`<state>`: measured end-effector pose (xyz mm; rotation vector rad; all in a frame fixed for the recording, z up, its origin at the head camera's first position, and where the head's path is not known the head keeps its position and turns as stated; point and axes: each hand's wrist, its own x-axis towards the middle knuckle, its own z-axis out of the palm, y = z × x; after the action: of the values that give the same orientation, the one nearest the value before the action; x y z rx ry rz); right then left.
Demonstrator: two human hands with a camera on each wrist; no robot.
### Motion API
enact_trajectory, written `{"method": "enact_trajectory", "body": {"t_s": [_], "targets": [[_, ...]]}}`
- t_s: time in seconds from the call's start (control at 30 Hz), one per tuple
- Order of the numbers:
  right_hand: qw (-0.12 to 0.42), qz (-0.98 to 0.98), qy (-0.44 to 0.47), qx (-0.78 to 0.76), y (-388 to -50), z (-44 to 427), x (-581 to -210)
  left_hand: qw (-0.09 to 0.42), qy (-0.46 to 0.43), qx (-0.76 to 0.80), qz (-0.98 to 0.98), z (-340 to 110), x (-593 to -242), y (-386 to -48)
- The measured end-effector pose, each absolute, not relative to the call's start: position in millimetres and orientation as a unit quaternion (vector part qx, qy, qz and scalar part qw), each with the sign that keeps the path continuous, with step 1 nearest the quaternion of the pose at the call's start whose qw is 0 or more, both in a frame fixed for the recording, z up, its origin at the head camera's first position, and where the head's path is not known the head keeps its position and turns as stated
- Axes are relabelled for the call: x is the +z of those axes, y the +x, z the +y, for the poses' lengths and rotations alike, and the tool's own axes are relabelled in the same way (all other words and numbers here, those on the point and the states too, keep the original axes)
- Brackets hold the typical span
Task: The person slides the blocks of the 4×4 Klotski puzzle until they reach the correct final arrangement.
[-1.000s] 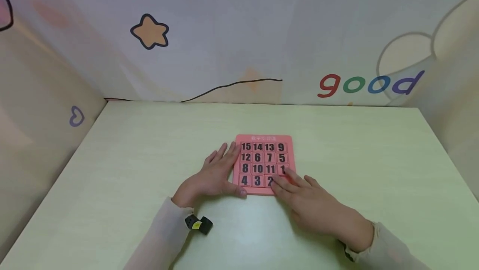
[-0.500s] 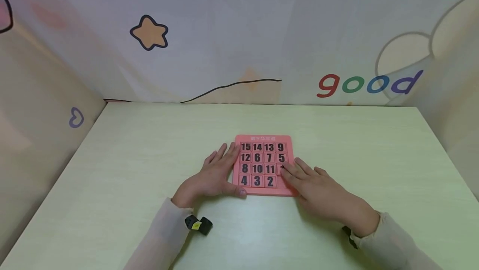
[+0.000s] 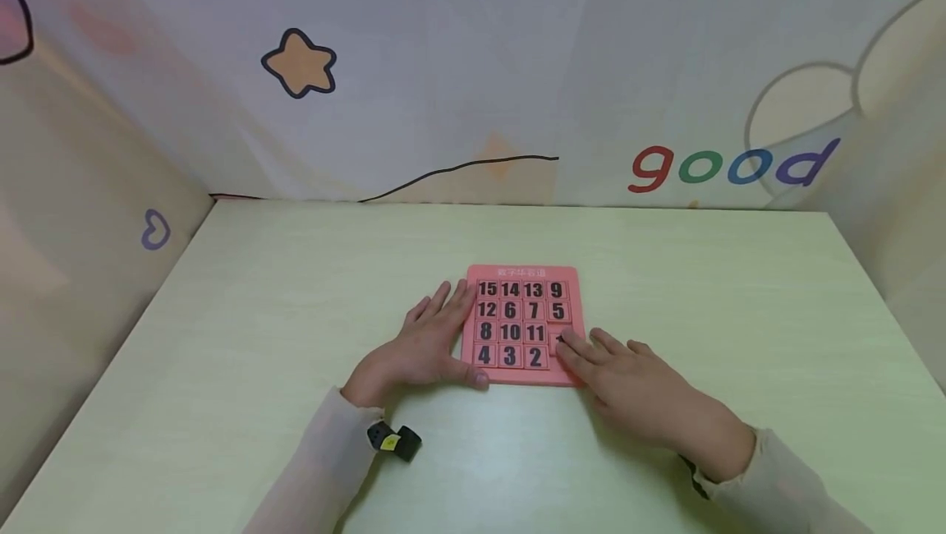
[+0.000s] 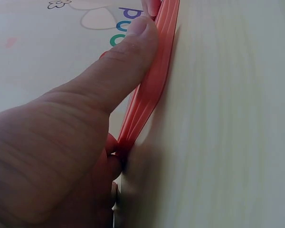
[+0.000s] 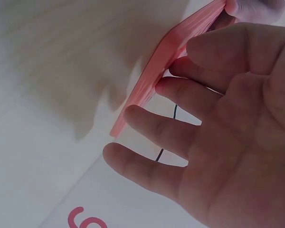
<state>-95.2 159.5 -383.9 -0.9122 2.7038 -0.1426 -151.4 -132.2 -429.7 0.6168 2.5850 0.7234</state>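
Observation:
A pink sliding number puzzle (image 3: pixel 522 374) with black-numbered tiles lies flat on the table. My left hand (image 3: pixel 421 353) rests against it, straight fingers along the left edge and thumb at the near edge; the left wrist view shows the thumb (image 4: pixel 128 57) lying along the rim. At the right column, my right hand (image 3: pixel 636 390) touches a tile with its fingertips, which hide most of its number. That tile sits slightly lower than its row, with a narrow gap under the 5. In the right wrist view the fingers (image 5: pixel 166 130) are extended and spread beside the puzzle's edge.
The pale table (image 3: pixel 310 271) surrounds the puzzle on all sides. A printed backdrop (image 3: pixel 473 66) with a star and the word "good" stands at the far edge and both sides. A black wrist strap (image 3: pixel 394 440) sits at the left cuff.
My right fingertips have moved from the lower right of the puzzle up to the tile in the right column, then slid it slightly nearer. My left hand stays put.

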Motion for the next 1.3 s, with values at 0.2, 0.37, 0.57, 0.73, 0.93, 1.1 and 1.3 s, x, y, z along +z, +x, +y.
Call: {"method": "enact_trajectory", "body": {"t_s": [0.2,0.37,0.57,0.73,0.93,1.1,1.3], "targets": [[0.149,0.933,-0.325,-0.040,-91.8,159.4,-383.5,0.194,0.219,0.259,0.920,-132.3,-429.9,-150.9],[0.137,0.933,-0.331,-0.028,-87.6,158.3,-382.1,0.192,0.221,0.259,0.920,-131.7,-430.2,-152.0],[0.116,0.934,-0.337,-0.024,-81.8,155.8,-379.7,0.191,0.220,0.260,0.920,-131.5,-429.9,-152.6],[0.116,0.933,-0.339,-0.028,-80.6,154.6,-377.5,0.194,0.221,0.262,0.919,-132.1,-429.1,-152.7],[0.130,0.934,-0.331,-0.034,-88.5,155.5,-375.0,0.189,0.224,0.259,0.920,-132.7,-429.7,-153.4],[0.124,0.940,-0.315,-0.040,-102.8,157.9,-376.8,0.191,0.223,0.259,0.920,-132.1,-429.0,-153.1],[0.117,0.943,-0.306,-0.061,-120.5,158.1,-383.5,0.195,0.219,0.260,0.920,-131.1,-427.7,-151.7]]}}
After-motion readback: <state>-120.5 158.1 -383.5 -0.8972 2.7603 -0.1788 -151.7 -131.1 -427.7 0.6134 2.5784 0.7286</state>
